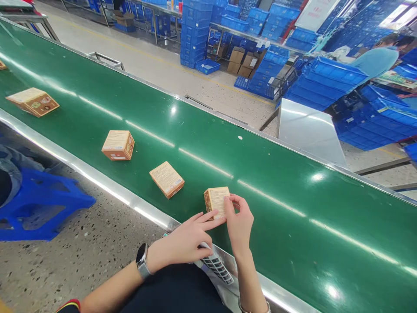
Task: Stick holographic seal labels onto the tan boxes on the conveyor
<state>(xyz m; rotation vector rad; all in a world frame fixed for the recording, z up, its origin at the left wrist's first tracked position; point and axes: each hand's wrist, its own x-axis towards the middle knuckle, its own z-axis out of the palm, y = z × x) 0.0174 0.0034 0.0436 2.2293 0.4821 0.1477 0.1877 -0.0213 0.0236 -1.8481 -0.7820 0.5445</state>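
Dark clothing point(182, 289) is occupying the bottom edge. Left grip point(190, 239) is clamping a gridded sheet point(219, 269) under the thumb, and 2 of its fingers are resting on box 1 point(215, 198), which is lying on the green conveyor belt point(293, 234). Right grip point(240, 221) is touching the right edge of box 1, thumb and forefinger almost together; whether they are pinching anything cannot be told. Box 1 is apparently undergoing handling; box 2 point(167, 179), box 3 point(117, 143), box 4 point(33, 102) and, partly cropped, box 5 point(2, 65) are lying along the belt untouched. Which of these are awaiting handling cannot be judged. Boxes 1 to 4 are presenting closed faces, hiding any contents. Beyond the belt, stacked blue crates point(195, 32) are standing; their contents are proving too indistinct to identify.
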